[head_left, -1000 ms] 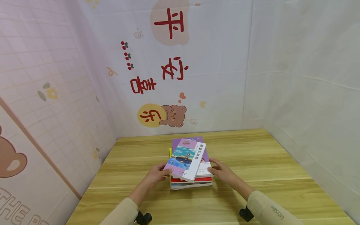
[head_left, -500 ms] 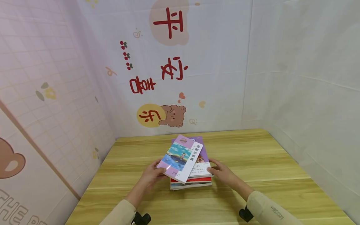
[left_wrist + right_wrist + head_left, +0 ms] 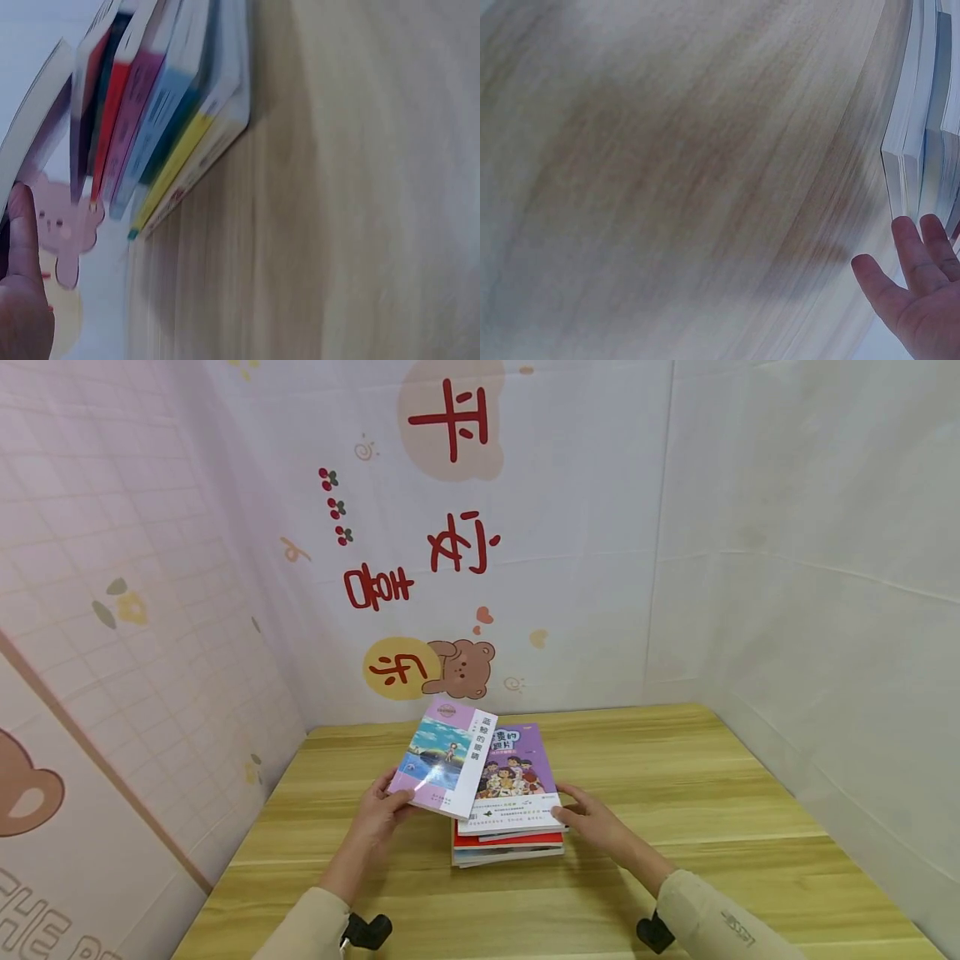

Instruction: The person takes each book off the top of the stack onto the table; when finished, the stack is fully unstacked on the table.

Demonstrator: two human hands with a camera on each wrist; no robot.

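My left hand [image 3: 381,806] pinches a pink-and-white paperback book [image 3: 435,760] by its lower left corner, thumb on the cover and fingers beneath. The book's cover has a sea picture; it tilts and overlaps the left part of a purple book [image 3: 517,777] with cartoon children. That purple book tops a stack [image 3: 150,112] of several books with colourful spines. In the left wrist view a gap separates the lifted book from the stack. At the stack's right side rests my right hand [image 3: 592,822], thumb by the purple book's corner, extended fingers [image 3: 909,247] at the page edges.
The books stand on a wood-grain table [image 3: 675,777]. White printed cloth [image 3: 577,527] hangs behind and along both sides, with a bear, hearts and red characters. Black wrist straps [image 3: 367,932] show below the sleeves.
My left hand has slid the pink-and-white book leftward and up off the stack, uncovering most of the purple cover. My right hand has stayed at the stack's right side.
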